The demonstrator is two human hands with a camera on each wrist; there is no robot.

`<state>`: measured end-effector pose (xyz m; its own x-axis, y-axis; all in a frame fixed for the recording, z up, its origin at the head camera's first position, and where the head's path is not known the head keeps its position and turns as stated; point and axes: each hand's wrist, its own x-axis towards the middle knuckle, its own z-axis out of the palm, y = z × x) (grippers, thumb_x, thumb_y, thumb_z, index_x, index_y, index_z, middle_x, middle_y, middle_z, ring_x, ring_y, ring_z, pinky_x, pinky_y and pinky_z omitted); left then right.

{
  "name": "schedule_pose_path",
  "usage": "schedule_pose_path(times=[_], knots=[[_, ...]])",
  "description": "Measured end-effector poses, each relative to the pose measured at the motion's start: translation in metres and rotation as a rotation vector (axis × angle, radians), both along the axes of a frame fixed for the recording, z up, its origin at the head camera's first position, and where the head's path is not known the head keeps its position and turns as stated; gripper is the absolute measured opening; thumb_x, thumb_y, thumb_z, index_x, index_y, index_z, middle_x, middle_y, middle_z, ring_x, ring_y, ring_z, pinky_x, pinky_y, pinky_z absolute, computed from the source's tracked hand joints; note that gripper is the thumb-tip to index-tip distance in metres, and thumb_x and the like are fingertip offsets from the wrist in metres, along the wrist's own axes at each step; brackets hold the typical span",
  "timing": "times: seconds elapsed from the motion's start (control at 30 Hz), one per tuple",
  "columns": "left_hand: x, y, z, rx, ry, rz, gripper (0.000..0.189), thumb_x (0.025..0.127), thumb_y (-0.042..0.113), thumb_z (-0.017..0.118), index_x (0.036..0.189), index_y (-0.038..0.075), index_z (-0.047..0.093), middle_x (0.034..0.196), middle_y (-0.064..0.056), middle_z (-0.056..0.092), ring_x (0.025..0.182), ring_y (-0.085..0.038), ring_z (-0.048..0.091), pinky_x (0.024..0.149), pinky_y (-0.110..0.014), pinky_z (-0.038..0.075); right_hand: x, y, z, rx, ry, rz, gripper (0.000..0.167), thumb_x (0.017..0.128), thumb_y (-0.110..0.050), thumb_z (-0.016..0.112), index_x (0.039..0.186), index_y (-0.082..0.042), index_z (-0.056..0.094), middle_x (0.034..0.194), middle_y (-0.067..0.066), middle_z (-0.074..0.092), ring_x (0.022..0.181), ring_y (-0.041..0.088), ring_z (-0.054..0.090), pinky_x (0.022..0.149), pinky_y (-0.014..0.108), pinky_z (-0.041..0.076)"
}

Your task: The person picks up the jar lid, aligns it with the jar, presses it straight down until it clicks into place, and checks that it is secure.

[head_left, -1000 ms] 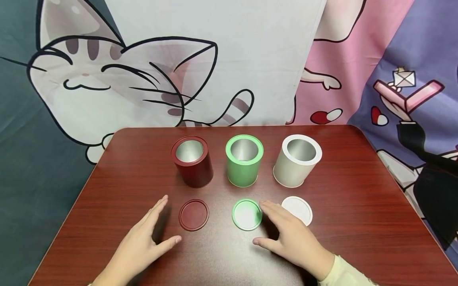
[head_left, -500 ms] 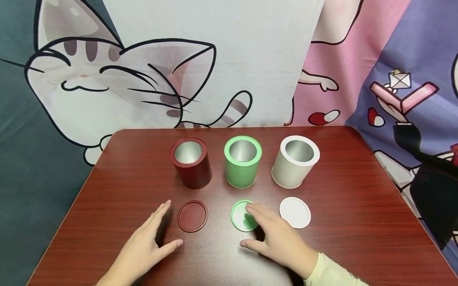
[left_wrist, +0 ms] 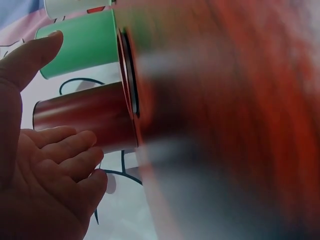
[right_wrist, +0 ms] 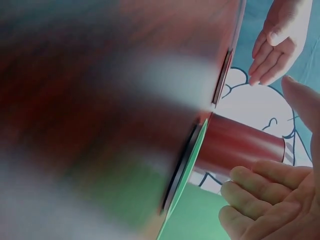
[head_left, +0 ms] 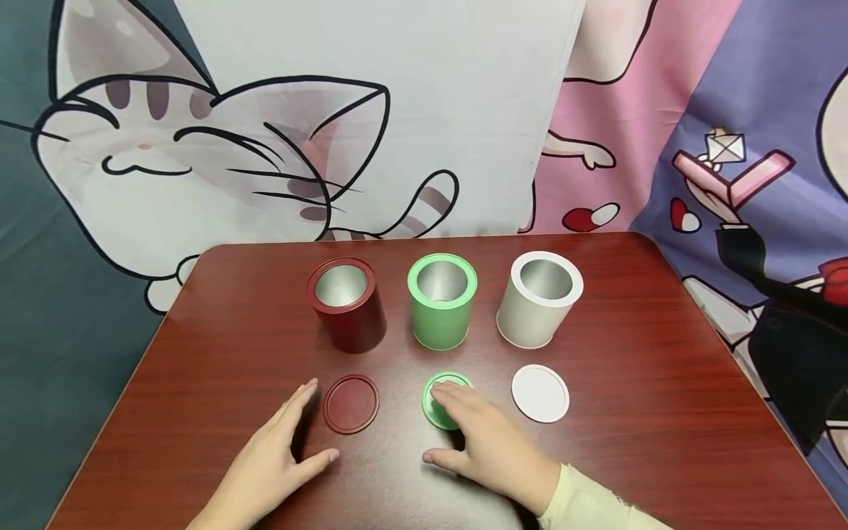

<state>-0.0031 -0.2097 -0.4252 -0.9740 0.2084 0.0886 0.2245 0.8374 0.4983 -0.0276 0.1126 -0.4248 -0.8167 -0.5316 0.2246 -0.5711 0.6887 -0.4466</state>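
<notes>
Fingers of the right hand (head_left: 493, 445) extended, thumb set wide of them; nothing gripped. Position: lower centre of the head view, fingertips overlapping the green lid (head_left: 438, 414) and hiding part of its face. Right wrist view shows that lid nearly edge-on at bottom centre, with a gap between it and the fingertips.

Fingers of the left hand (head_left: 268, 456), lower left of the head view, likewise extended, thumb wide; nothing held. Red lid (head_left: 352, 404) lies just right of these fingertips, apart from them. Left wrist view: palm and slightly bent fingers at the left edge of the frame.

Lids: three, flat on the table (head_left: 218, 331), in a row across the lower middle of the head view. Red is left of centre, green near centre, white lid (head_left: 540, 394) right of centre, near the right hand but not touching it.

Tins: three, upright, in a row above the lids in the frame; tops uncovered, insides silvery. Dark red tin (head_left: 351, 324) at left, green tin (head_left: 440, 320) in the middle, white tin (head_left: 533, 320) at right. Each stands apart from its neighbours and beyond the lid of like colour.

Pale sleeve (head_left: 589, 504) at the bottom edge, right of centre. Table is reddish-brown wood grain, shiny at bottom centre; its surface blurs in both wrist views. Background: cartoon cat (head_left: 265, 184) upper left, pink cloth (head_left: 616, 132) and purple cloth (head_left: 715, 73) upper right.
</notes>
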Motion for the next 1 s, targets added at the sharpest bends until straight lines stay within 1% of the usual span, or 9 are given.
schedule_pose_path(times=[0.1,0.23,0.33,0.47,0.8,1.0], knots=[[-0.001,0.000,-0.003,-0.003,0.007,-0.001,0.094,0.077,0.041,0.086,0.153,0.010,0.039,0.153,-0.012,0.046,0.138,-0.030,0.047,0.105,-0.052,0.041,-0.001,-0.005,0.000,0.017,-0.005,0.021,0.077,0.078,-0.049,0.083,0.136,-0.004,0.060,0.141,0.008,0.059,0.133,0.020,0.053,0.107,0.040,0.045],[-0.002,0.000,-0.006,-0.018,0.038,-0.002,0.095,0.076,0.040,0.087,0.152,0.010,0.041,0.152,-0.010,0.047,0.137,-0.028,0.048,0.105,-0.045,0.040,-0.002,-0.011,-0.001,0.051,-0.005,0.042,0.077,0.078,-0.049,0.083,0.136,-0.004,0.060,0.140,0.008,0.059,0.134,0.020,0.052,0.108,0.039,0.045],[-0.003,0.001,-0.007,-0.016,0.063,-0.015,0.094,0.075,0.039,0.088,0.151,0.009,0.042,0.151,-0.011,0.049,0.136,-0.029,0.049,0.104,-0.043,0.039,-0.003,-0.014,-0.002,0.068,-0.007,0.055,0.077,0.079,-0.050,0.082,0.137,-0.004,0.059,0.140,0.009,0.059,0.134,0.021,0.052,0.109,0.039,0.044],[-0.005,0.003,-0.008,0.003,0.077,-0.029,0.092,0.076,0.038,0.088,0.150,0.008,0.044,0.150,-0.013,0.050,0.135,-0.030,0.050,0.103,-0.046,0.039,-0.004,-0.018,-0.003,0.073,0.001,0.065,0.077,0.079,-0.049,0.081,0.137,-0.003,0.060,0.139,0.009,0.060,0.133,0.022,0.053,0.109,0.038,0.043],[-0.010,0.000,-0.011,0.018,0.014,-0.030,0.092,0.077,0.037,0.087,0.149,0.004,0.043,0.149,-0.018,0.049,0.135,-0.034,0.049,0.105,-0.053,0.040,-0.010,-0.028,-0.003,0.081,-0.019,0.061,0.074,0.079,-0.049,0.081,0.136,-0.005,0.060,0.137,0.007,0.061,0.132,0.022,0.054,0.111,0.038,0.041],[-0.011,0.000,-0.012,0.026,-0.016,-0.038,0.091,0.077,0.037,0.087,0.148,0.001,0.043,0.147,-0.022,0.049,0.134,-0.037,0.050,0.105,-0.055,0.041,-0.014,-0.035,-0.004,0.107,-0.028,0.072,0.073,0.080,-0.050,0.080,0.134,-0.004,0.061,0.135,0.006,0.063,0.132,0.024,0.054,0.114,0.039,0.037]])
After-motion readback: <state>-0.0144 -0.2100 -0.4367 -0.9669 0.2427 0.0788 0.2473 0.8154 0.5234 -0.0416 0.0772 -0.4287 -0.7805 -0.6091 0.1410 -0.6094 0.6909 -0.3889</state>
